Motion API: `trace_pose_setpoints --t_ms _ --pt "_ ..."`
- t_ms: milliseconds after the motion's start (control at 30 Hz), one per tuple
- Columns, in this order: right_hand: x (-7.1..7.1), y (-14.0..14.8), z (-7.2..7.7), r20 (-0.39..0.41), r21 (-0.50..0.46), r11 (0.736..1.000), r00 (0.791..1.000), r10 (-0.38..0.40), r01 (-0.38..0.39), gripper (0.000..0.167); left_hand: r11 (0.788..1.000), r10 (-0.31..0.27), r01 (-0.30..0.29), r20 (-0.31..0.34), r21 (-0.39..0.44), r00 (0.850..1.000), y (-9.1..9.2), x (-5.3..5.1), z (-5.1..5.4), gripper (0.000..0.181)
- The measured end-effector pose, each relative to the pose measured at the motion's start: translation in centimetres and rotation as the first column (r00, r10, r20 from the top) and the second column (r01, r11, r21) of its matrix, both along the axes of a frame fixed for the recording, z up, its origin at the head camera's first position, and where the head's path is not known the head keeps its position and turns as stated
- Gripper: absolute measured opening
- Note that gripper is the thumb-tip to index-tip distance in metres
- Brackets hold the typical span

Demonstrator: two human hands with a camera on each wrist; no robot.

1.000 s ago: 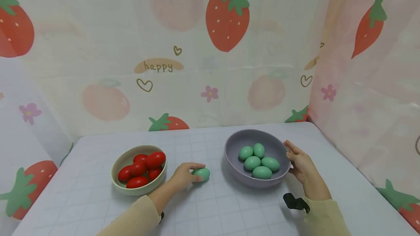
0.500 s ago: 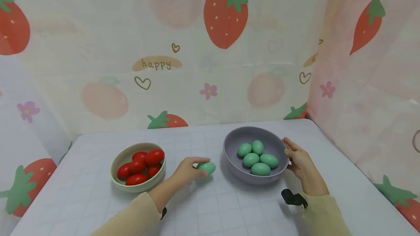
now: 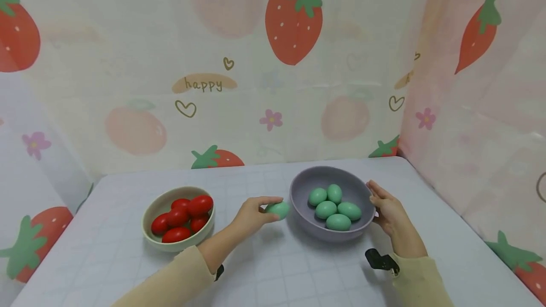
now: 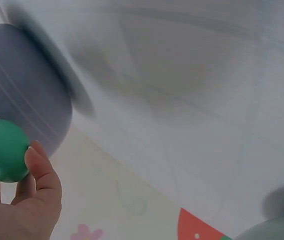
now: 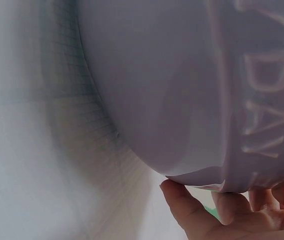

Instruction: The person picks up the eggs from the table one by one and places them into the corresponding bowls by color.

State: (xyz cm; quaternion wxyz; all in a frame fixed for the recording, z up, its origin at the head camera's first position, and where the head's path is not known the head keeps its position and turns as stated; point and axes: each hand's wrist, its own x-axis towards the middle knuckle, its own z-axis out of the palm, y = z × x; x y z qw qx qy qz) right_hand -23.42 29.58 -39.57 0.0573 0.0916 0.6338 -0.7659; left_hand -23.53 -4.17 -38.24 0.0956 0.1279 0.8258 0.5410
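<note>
A green toy egg (image 3: 278, 210) is pinched between the thumb and fingers of my left hand (image 3: 251, 216), just above the table and close to the left side of a purple-grey bowl (image 3: 300, 214). In the left wrist view, the egg (image 4: 6, 151) appears in front of the bowl's outer wall (image 4: 29, 85). Several similar green eggs (image 3: 326, 210) lie inside that bowl. My right hand (image 3: 394, 217) grips the bowl's right side, thumb near the rim. From the right wrist, its fingers (image 5: 187, 210) show against the outer wall (image 5: 157, 90), which bears raised letters.
To the left stands a pale cream-green bowl (image 3: 148, 231) with several glossy red egg-shaped pieces (image 3: 177, 217) in it, beside my left forearm. Both bowls are on a white gridded table (image 3: 273, 274). Behind it hangs a printed cloth (image 3: 256, 51) with strawberries, and cloth also covers both sides.
My left hand has lifted the green egg off the table and moved it right, towards the purple-grey bowl. The right hand stays at the bowl's side.
</note>
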Motion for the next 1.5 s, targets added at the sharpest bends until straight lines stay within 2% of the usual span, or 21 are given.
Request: trace_pose_setpoints --t_ms 200,367,567,667,833,1000,1167,1367,1500 --pt "0.0 0.1 -0.1 0.005 -0.004 1.0 1.0 0.004 -0.004 0.058 0.999 -0.036 0.036 -0.013 0.038 0.999 1.0 0.1 0.7 0.038" --pt "0.2 0.4 -0.4 0.013 -0.006 1.0 1.0 0.0 0.0 0.058 0.992 -0.109 0.111 -0.02 0.064 0.994 2.1 0.1 1.4 0.038" --pt "0.4 0.4 -0.3 0.016 -0.004 1.0 1.0 -0.007 0.007 0.057 0.969 -0.223 0.229 -0.067 0.091 0.972 3.5 -0.4 2.1 0.04" --pt "0.3 0.3 -0.4 0.011 -0.006 1.0 1.0 0.001 -0.001 0.057 0.96 -0.259 0.266 -0.094 0.082 0.961 4.3 -0.8 2.0 0.04" --pt "0.1 0.2 -0.3 0.0 0.006 1.0 1.0 0.005 -0.005 0.057 0.947 -0.306 0.314 -0.105 0.066 0.946 5.7 -1.3 2.1 0.041" --pt "0.0 0.2 0.0 -0.002 -0.007 1.0 1.0 0.002 -0.002 0.058 0.929 -0.365 0.369 -0.095 0.022 0.926 7.3 -2.0 2.2 0.041" --pt "-0.1 0.2 0.0 0.0 -0.013 1.0 1.0 0.002 -0.002 0.058 0.912 -0.408 0.405 -0.062 -0.066 0.911 8.9 -2.2 2.0 0.041" --pt "0.0 0.1 -0.1 0.001 -0.016 1.0 1.0 0.004 -0.004 0.058 0.902 -0.421 0.413 -0.047 -0.127 0.906 10.9 -2.0 1.2 0.041" --pt "-0.2 0.3 -0.2 -0.002 -0.013 1.0 1.0 0.007 -0.007 0.059 0.886 -0.449 0.436 -0.059 -0.158 0.891 12.2 -2.1 0.6 0.042"
